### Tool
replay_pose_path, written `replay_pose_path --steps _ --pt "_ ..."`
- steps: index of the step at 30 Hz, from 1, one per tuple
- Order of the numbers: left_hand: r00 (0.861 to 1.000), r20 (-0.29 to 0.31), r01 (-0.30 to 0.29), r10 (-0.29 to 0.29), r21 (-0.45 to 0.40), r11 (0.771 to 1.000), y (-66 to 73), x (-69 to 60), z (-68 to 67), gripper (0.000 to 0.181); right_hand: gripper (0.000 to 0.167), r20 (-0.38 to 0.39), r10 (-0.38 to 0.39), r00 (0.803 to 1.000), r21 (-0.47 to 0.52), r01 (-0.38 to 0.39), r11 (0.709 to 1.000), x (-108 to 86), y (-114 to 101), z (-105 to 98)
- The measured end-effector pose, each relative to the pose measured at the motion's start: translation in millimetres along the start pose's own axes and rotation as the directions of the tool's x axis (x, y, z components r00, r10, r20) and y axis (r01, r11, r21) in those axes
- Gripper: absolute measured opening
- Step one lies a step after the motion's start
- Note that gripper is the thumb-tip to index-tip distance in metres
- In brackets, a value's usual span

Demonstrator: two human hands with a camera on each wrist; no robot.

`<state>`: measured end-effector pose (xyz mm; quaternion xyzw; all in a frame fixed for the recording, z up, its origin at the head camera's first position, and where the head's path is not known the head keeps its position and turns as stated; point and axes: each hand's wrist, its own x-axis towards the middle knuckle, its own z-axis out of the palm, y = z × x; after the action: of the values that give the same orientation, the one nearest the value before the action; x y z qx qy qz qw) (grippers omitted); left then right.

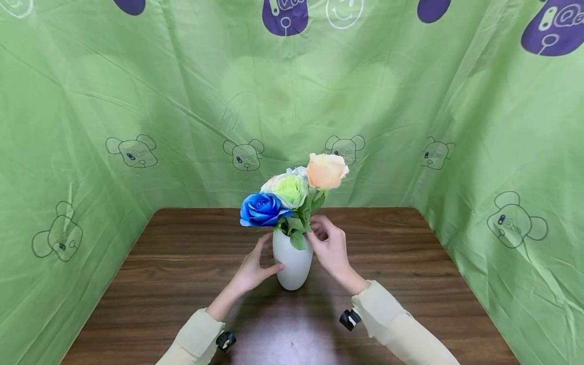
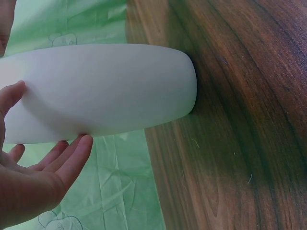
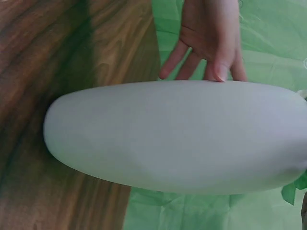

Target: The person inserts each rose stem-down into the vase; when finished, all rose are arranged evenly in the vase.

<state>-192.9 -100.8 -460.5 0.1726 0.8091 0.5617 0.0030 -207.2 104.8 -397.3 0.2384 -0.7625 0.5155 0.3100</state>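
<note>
A white vase (image 1: 293,263) stands upright on the wooden table and holds several artificial roses. Among them are a blue rose (image 1: 262,209), a pale green rose (image 1: 291,189) and a taller peach rose (image 1: 326,171); a pale blue bloom is partly hidden behind. My left hand (image 1: 255,266) holds the vase's left side, its thumb (image 2: 13,93) on the near face and its fingers spread along the side. Beside the rim, my right hand (image 1: 330,248) has bent fingers at the green leaves (image 1: 297,238); whether it pinches a stem is hidden. The right wrist view shows the vase (image 3: 177,136) between both hands.
The brown wood-grain table (image 1: 191,253) extends to both sides of the vase. Green printed cloth (image 1: 283,101) hangs behind it and along both sides. Black wrist straps (image 1: 350,319) sit below the pale sleeves.
</note>
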Motion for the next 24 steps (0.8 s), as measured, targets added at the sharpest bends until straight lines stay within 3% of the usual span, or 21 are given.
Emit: replay_pose_path --steps 4,12,15,18,22,24 --pt "1.0 0.001 -0.011 0.011 -0.002 1.0 -0.1 -0.5 -0.2 0.076 0.01 -0.001 0.013 1.0 -0.023 -0.013 1.0 -2.6 -1 0" --pt "1.0 0.004 -0.001 0.001 -0.006 1.0 -0.2 0.2 -0.9 0.076 0.018 0.061 0.033 0.998 0.113 -0.039 0.993 -4.5 -20 -10" --pt "1.0 0.001 -0.006 0.006 -0.003 1.0 -1.2 0.6 -1.2 0.076 0.019 0.074 0.081 0.994 0.103 -0.088 0.991 -5.4 -26 -14" --pt "1.0 -0.001 -0.008 0.008 -0.001 1.0 -2.2 0.5 -1.1 0.076 0.008 0.079 0.157 0.984 0.095 -0.164 0.982 -8.2 -27 -18" --pt "1.0 -0.004 -0.017 0.017 -0.002 1.0 -2.2 0.2 -0.7 0.076 0.014 -0.005 0.256 0.967 0.209 -0.25 0.946 -12.5 -27 -25" --pt "1.0 -0.005 -0.018 0.018 -0.003 1.0 -1.4 0.0 -0.6 0.077 0.025 -0.104 0.265 0.959 0.306 -0.223 0.926 -13.4 -27 -28"
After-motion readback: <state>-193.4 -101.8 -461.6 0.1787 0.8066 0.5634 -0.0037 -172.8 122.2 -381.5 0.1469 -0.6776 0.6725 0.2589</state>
